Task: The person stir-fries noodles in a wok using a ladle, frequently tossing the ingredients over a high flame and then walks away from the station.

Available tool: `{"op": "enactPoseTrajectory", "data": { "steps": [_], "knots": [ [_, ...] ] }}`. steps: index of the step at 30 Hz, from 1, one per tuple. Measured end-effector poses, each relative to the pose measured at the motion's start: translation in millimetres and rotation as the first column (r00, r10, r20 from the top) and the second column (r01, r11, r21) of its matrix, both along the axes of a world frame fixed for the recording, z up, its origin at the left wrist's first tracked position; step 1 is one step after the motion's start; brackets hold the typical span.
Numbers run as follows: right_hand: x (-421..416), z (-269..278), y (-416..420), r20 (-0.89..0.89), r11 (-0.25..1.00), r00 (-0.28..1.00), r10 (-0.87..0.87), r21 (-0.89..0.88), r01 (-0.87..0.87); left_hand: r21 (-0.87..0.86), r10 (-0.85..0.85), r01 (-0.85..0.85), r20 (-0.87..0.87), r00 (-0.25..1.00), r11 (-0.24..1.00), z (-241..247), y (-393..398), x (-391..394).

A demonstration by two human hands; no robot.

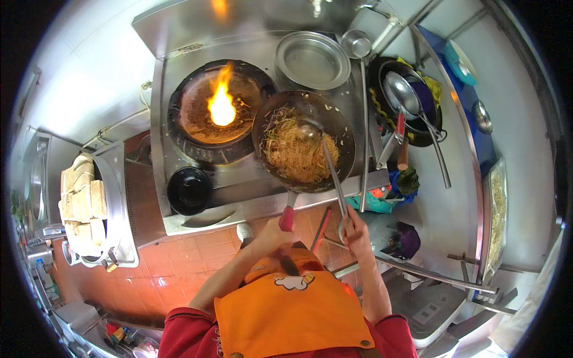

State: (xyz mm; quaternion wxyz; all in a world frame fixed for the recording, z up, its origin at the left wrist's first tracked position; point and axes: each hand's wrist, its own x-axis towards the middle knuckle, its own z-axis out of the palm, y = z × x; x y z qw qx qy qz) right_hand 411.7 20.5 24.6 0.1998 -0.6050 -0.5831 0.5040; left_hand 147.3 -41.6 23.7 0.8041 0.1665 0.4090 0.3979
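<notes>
My left hand (274,236) grips the red handle (287,219) of a dark wok (344,154). The wok rests on the steel stove top, just right of the burner. Browned thin noodles (295,154) fill its middle, with small pale bits along the wall. Closed around the shaft of a metal ladle (332,163) is my right hand (357,233). The ladle's bowl sits among the noodles. A tall flame (221,107) rises from the uncovered burner (190,112) to the left.
A black bowl (189,191) stands by the stove's front left corner. Behind the wok is a round metal basin (313,60). A long-handled ladle (364,134) lies to the right, near a black pan (429,134) holding utensils. Pale blocks (83,201) fill a pot at left.
</notes>
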Motion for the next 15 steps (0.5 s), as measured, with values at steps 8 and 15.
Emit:
{"op": "enactPoseTrajectory", "data": {
  "steps": [8,15],
  "knots": [
    [75,14,-43,0.159,0.99,0.978,0.133,0.032,-0.14,-0.057,-0.037,0.033,-0.073,0.997,0.998,-56,34,36],
    [46,-33,25,0.131,0.956,0.99,0.042,0.283,-0.078,-0.119,-0.024,0.011,-0.108,0.994,0.993,-60,30,51]
  ]
}}
